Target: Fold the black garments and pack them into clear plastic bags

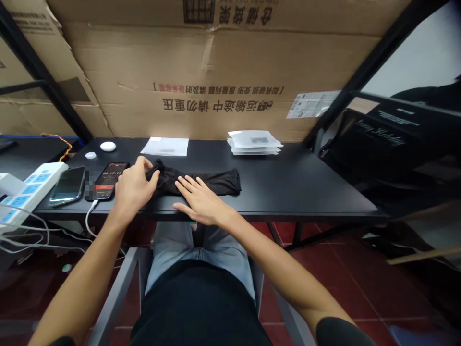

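Observation:
A long, narrow piece of thin black cloth (223, 182) lies stretched sideways near the front edge of the black table (288, 187). Its left end is bunched up between the thumb and fingers of my left hand (135, 185), which is closed on it. My right hand (200, 199) rests flat on the middle of the cloth, palm down, with its fingers extended. The cloth's right end lies loose and slightly wrinkled, and the part under my right palm is hidden.
Left of my hands are a phone with a lit timer (108, 180), a dark phone (67, 185) and a power strip (34, 187) with cables. Behind lie a white packet (165, 146) and a stack of white packets (254, 142). Cardboard (216, 62) stands along the back.

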Tool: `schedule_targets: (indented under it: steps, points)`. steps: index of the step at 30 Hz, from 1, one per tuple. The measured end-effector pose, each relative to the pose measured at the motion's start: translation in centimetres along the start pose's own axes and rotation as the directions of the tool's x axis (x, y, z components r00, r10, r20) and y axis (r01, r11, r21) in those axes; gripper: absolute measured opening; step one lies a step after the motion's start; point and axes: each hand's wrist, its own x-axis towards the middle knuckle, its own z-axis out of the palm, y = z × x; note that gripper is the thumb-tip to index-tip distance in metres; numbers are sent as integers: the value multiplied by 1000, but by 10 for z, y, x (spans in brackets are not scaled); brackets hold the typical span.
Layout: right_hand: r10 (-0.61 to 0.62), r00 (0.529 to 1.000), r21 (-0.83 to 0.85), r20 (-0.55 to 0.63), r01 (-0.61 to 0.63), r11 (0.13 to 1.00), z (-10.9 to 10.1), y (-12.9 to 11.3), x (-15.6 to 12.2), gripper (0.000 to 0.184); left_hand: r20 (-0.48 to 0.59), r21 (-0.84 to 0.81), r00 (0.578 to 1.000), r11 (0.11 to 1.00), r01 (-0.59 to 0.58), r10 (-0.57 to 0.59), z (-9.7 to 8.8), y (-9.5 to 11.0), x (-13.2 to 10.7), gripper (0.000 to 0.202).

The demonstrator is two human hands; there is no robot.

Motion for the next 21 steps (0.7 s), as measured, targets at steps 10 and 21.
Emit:
schedule_targets:
  steps: [10,21]
  points:
    - [138,889,183,-437,-63,981,-5,10,-16,33,-164,-181,916,902,-393,367,26,69,-21,23]
    - [39,913,18,-407,-35,999,-17,36,-50,38,-159,-505,801,649,-569,578,48,74,-36,60]
